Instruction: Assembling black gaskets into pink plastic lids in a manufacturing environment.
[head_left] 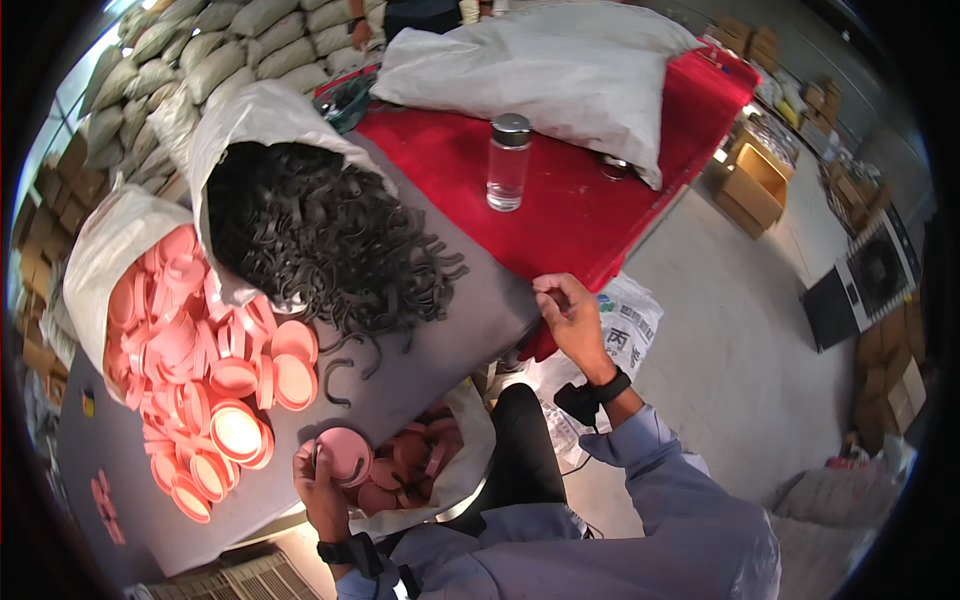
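My left hand is closed on a pink round lid at the table's near edge, just over a white sack with more pink lids in it. Raised by the corner of the table, my right hand has its thumb and fingers pinched together; whether anything is between them is too small to tell. On the grey table, pink lids spill from one sack. Black curved strips pour out of another, and a few lie loose near my left hand.
A glass bottle with a metal cap stands on the red cloth, before a large full white sack. Another person stands at the far side. Cardboard boxes and a black fan unit are on the right.
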